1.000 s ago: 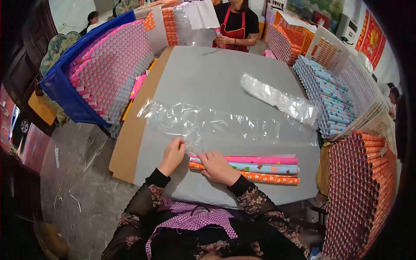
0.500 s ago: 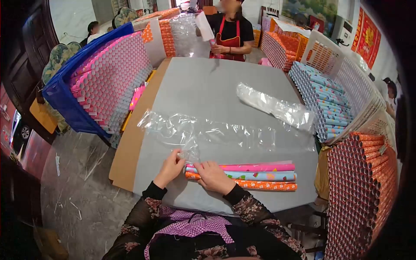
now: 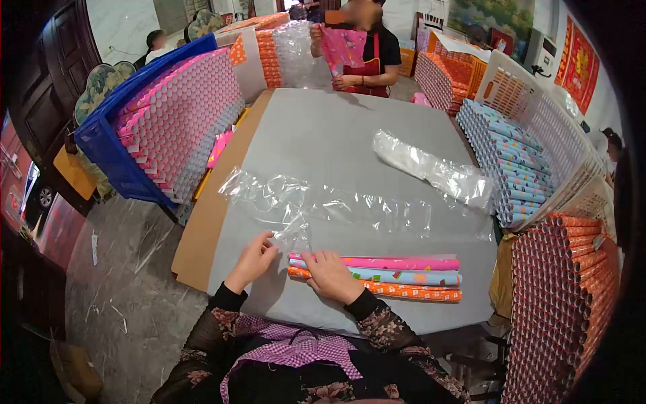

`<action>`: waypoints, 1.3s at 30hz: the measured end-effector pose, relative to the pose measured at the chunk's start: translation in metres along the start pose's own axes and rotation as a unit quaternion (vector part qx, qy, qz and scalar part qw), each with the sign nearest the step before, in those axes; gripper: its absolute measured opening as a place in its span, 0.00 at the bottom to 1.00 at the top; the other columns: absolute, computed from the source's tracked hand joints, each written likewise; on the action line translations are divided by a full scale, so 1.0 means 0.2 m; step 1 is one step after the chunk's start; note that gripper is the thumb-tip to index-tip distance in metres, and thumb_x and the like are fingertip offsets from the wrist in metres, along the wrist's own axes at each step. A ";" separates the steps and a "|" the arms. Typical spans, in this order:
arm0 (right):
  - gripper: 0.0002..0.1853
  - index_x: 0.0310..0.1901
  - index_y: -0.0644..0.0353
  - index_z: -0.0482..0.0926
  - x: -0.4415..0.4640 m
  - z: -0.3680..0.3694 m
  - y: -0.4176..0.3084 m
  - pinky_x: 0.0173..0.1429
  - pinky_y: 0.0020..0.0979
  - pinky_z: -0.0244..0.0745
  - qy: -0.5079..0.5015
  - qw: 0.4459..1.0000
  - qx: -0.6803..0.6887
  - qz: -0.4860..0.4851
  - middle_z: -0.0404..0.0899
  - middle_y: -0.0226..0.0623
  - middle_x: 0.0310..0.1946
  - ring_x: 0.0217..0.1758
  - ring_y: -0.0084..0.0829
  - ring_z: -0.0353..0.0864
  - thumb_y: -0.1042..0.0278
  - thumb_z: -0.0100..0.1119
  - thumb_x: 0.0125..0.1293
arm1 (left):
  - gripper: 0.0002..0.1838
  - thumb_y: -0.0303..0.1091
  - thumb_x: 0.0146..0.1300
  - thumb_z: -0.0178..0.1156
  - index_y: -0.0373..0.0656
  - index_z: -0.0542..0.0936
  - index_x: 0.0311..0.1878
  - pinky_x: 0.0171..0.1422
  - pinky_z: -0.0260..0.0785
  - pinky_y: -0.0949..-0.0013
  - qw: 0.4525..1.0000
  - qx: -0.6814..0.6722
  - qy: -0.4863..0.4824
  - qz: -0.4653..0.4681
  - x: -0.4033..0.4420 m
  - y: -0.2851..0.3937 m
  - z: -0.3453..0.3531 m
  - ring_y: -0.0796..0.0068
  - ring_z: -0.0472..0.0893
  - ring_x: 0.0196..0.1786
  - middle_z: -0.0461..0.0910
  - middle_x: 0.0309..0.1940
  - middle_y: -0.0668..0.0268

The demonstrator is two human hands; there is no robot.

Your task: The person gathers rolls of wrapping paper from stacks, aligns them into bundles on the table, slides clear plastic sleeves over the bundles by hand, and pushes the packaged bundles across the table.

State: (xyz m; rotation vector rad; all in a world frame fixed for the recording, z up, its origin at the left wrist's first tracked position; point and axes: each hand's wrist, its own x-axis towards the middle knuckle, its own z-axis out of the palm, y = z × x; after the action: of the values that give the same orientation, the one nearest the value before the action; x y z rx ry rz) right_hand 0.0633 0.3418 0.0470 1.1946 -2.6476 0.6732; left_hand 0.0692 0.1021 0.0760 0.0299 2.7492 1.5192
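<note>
Three rolls of patterned wrapping paper, a pink roll (image 3: 420, 263), a light blue roll (image 3: 420, 277) and an orange roll (image 3: 417, 292), lie side by side near the table's front edge. Clear film seems to cover them. My right hand (image 3: 334, 277) grips across their left end, fingers bent over them. Left of that end, my left hand (image 3: 253, 261) has its fingers curled together beside the crinkled clear plastic (image 3: 291, 232); what is between the fingertips is too small to tell. More flat clear plastic bags (image 3: 377, 210) lie just beyond the rolls.
A stack of folded clear bags (image 3: 434, 168) lies on the grey table (image 3: 316, 128). At left stands a blue crate (image 3: 128, 178) of pink rolls. Blue rolls (image 3: 511, 161) and orange rolls (image 3: 558, 296) are stacked at right. Across the table a co-worker (image 3: 377, 67) holds a pink sheet.
My left hand has moved slightly left, away from the rolls' end. My right hand stays in place. The co-worker now holds up a pink sheet where a white one was.
</note>
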 end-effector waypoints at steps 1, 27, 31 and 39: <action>0.29 0.58 0.64 0.69 0.00 0.00 0.00 0.52 0.44 0.70 0.000 1.000 0.000 0.000 0.75 0.47 0.41 0.47 0.47 0.75 0.63 0.66 0.56 | 0.22 0.31 0.67 0.58 0.34 0.71 0.63 0.41 0.72 0.74 1.000 0.000 0.000 0.000 0.01 0.01 -0.02 0.79 0.78 0.38 0.79 0.38 0.66; 0.30 0.60 0.67 0.68 0.02 -0.03 -0.03 0.52 0.46 0.70 -0.030 1.000 -0.004 0.005 0.75 0.50 0.43 0.49 0.50 0.75 0.66 0.63 0.55 | 0.30 0.40 0.65 0.59 0.37 0.63 0.67 0.52 0.70 0.71 0.842 0.061 0.220 0.488 -0.53 1.34 -0.68 0.71 0.79 0.45 0.79 0.45 0.60; 0.31 0.59 0.65 0.68 0.03 -0.07 -0.05 0.52 0.46 0.69 -0.053 0.998 0.008 0.018 0.74 0.50 0.43 0.47 0.50 0.73 0.64 0.66 0.54 | 0.24 0.37 0.68 0.56 0.37 0.68 0.63 0.52 0.70 0.72 0.889 0.113 0.217 0.388 -0.51 1.46 -0.82 0.73 0.78 0.45 0.79 0.44 0.62; 0.30 0.60 0.64 0.68 0.02 -0.06 -0.03 0.54 0.45 0.68 -0.050 0.999 0.007 0.018 0.73 0.49 0.46 0.51 0.48 0.72 0.64 0.65 0.56 | 0.19 0.26 0.69 0.48 0.35 0.74 0.61 0.56 0.70 0.71 0.814 0.271 0.179 0.483 -0.37 1.63 -1.40 0.75 0.79 0.47 0.80 0.49 0.63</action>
State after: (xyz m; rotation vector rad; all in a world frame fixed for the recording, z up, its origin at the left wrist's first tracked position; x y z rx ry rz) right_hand 0.0641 0.3408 0.0620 1.2171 -2.7575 0.6541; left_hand 0.1449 0.0375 0.5010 1.4748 3.5982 0.6801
